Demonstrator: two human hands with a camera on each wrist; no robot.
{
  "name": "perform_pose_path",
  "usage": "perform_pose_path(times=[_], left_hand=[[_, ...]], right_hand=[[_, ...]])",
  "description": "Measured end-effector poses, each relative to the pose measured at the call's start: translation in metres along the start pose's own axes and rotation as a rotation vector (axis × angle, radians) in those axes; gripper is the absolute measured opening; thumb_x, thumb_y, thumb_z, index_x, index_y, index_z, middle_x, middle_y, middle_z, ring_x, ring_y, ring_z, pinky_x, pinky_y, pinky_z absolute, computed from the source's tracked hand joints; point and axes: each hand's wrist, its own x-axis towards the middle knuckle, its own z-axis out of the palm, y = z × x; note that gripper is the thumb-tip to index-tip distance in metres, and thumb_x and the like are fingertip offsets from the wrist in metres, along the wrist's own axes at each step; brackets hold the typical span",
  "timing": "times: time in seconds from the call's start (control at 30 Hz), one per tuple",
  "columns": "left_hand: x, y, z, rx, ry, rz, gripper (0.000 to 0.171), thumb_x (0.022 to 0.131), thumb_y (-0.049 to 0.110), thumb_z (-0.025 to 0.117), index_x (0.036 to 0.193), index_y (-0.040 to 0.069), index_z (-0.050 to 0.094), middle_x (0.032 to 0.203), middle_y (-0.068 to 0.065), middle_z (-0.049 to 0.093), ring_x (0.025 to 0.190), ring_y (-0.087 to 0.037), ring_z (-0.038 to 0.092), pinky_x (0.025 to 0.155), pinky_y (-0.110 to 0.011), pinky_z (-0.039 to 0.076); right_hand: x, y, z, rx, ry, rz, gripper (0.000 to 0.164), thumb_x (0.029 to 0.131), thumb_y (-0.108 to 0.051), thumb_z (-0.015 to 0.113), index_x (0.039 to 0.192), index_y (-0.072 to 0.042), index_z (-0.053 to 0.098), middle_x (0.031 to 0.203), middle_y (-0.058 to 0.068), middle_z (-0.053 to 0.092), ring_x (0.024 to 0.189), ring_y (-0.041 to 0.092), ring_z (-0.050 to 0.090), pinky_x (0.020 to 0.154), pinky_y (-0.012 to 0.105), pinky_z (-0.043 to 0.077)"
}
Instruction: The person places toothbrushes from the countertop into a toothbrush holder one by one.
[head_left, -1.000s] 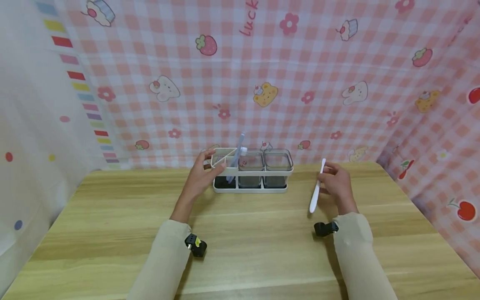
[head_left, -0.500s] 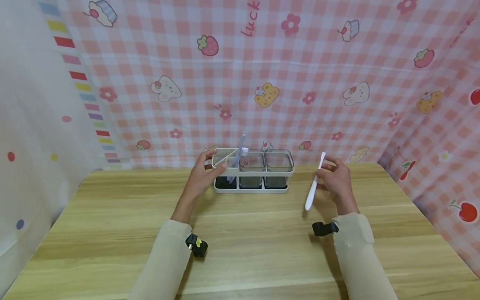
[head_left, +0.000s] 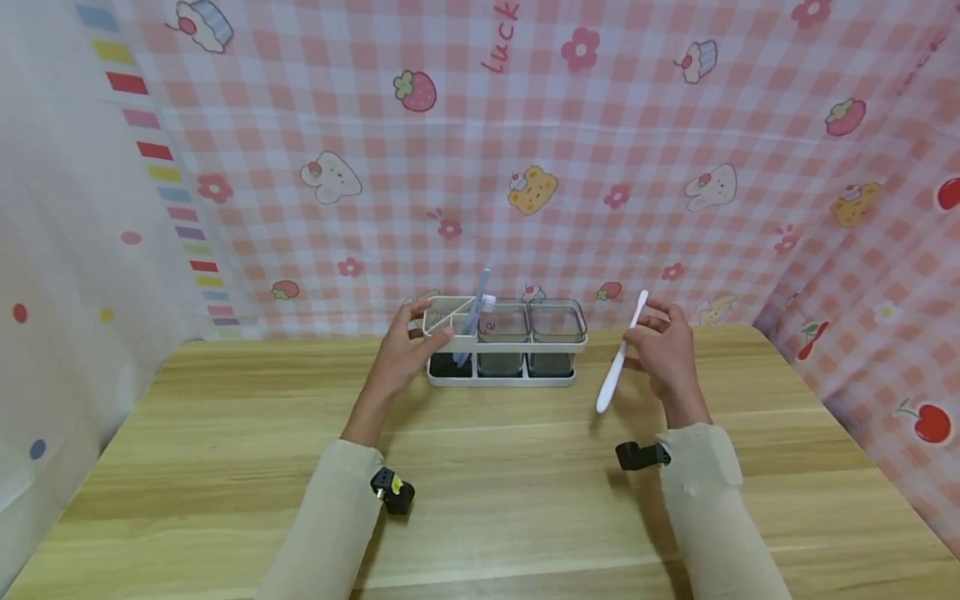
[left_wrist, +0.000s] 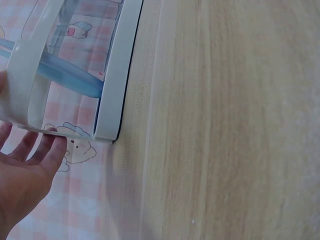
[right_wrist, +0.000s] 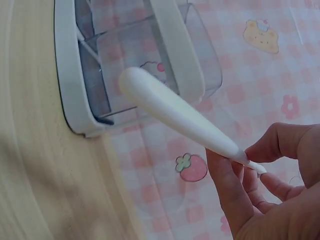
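A white-framed toothbrush holder (head_left: 501, 382) stands at the back of the table. My left hand (head_left: 401, 354) grips its left end, thumb on the front rim and fingers round the side. Leaning in that left compartment is a blue toothbrush (head_left: 478, 302), its handle (left_wrist: 70, 77) angled down to the base in the left wrist view. Right of the holder, my right hand (head_left: 667, 350) pinches a white toothbrush (head_left: 613, 379) by its slimmer part. The thick handle end (right_wrist: 175, 115) tilts down toward the holder in the right wrist view; fingers partly hide the thinner end.
Two clear cups (head_left: 557, 325) sit in the holder's middle and right compartments. A pink checked cloth (head_left: 637, 125) hangs close behind the wooden table (head_left: 510, 500), and another cloth (head_left: 67, 250) hangs at the left. Each wrist carries a small black camera (head_left: 637, 455).
My right hand has moved a little to the left with the white toothbrush, bringing it closer to the holder. The left hand and holder have stayed in place.
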Motion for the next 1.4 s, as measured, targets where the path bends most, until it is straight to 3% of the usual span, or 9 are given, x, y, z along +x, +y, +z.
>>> perform_pose_path(times=[0.3, 0.5, 0.9, 1.4], left_hand=[[0.0, 0.001, 0.0, 0.004, -0.004, 0.001, 0.066, 0.097, 0.029, 0.069, 0.152, 0.009, 0.039, 0.15, -0.021, 0.037, 0.127, -0.039, 0.044, 0.094, -0.048, 0.046], [0.0, -0.001, 0.0, -0.002, 0.002, 0.004, 0.065, 0.097, 0.029, 0.069, 0.151, 0.009, 0.04, 0.149, -0.019, 0.039, 0.124, -0.037, 0.045, 0.092, -0.045, 0.047], [0.0, 0.0, -0.001, 0.005, -0.013, 0.009, 0.067, 0.097, 0.031, 0.069, 0.152, 0.008, 0.039, 0.15, -0.02, 0.038, 0.127, -0.039, 0.044, 0.096, -0.049, 0.045], [-0.002, 0.002, -0.001, 0.009, -0.017, 0.001, 0.066, 0.096, 0.031, 0.068, 0.152, 0.009, 0.038, 0.149, -0.02, 0.038, 0.126, -0.039, 0.045, 0.094, -0.046, 0.047]], right_hand=[[-0.003, -0.008, 0.008, 0.075, -0.015, -0.039, 0.067, 0.09, 0.012, 0.053, 0.151, -0.006, 0.032, 0.112, 0.002, 0.048, 0.087, 0.013, 0.056, 0.062, 0.034, 0.059], [-0.003, -0.016, 0.016, 0.075, -0.039, -0.113, 0.066, 0.09, 0.011, 0.051, 0.15, -0.005, 0.029, 0.117, 0.007, 0.046, 0.095, 0.017, 0.053, 0.063, 0.035, 0.06], [-0.001, -0.037, 0.035, 0.224, -0.061, -0.21, 0.062, 0.091, 0.017, 0.049, 0.143, -0.009, 0.026, 0.118, 0.007, 0.04, 0.088, 0.017, 0.054, 0.059, 0.031, 0.059], [-0.001, -0.051, 0.04, 0.185, -0.032, -0.292, 0.065, 0.092, 0.014, 0.051, 0.147, -0.011, 0.027, 0.115, 0.004, 0.039, 0.077, 0.015, 0.047, 0.061, 0.032, 0.059]])
